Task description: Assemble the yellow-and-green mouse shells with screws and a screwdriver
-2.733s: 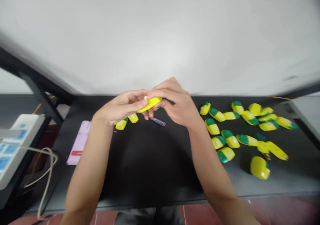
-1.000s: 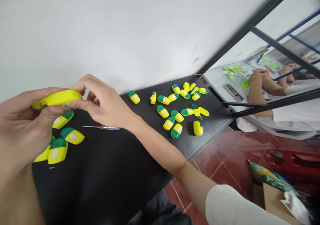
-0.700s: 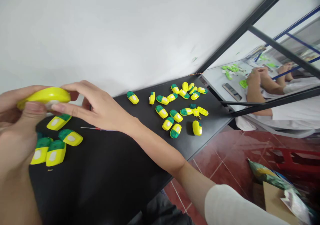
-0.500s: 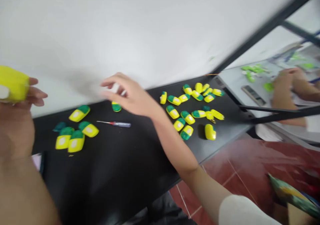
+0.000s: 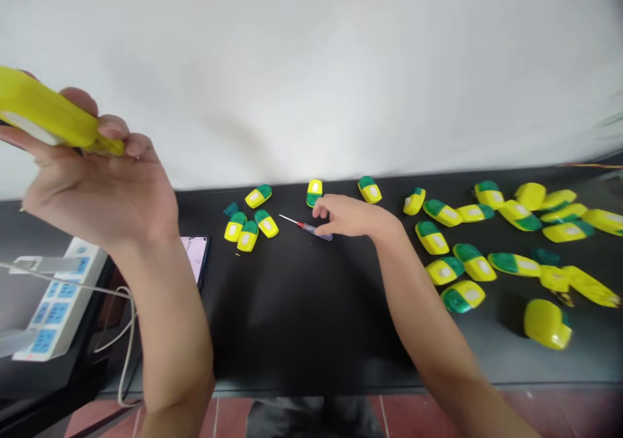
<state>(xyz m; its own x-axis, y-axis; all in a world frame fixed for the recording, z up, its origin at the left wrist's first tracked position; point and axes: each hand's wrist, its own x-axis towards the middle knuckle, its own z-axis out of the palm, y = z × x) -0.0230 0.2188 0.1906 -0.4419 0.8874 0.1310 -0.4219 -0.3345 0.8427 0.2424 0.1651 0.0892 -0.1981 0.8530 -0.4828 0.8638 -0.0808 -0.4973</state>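
- Your left hand (image 5: pixel 97 185) was raised at the left, fingers clamped on a yellow plastic shell (image 5: pixel 43 113).
- Your right hand (image 5: pixel 353 216) lay on the black table (image 5: pixel 302 308), fingers touching a small clear-handled screwdriver (image 5: pixel 304 226); whether they gripped it cannot be told.
- A cluster of yellow-and-green plastic casings (image 5: pixel 248 235) lay near the screwdriver tip; more lay scattered at the right.

The right hand (image 5: pixel 353 217) left the yellow plastic shell (image 5: pixel 48 117) and went down onto the small red-handled screwdriver (image 5: pixel 306 226); the left hand (image 5: pixel 97 188) lifted the shell higher.
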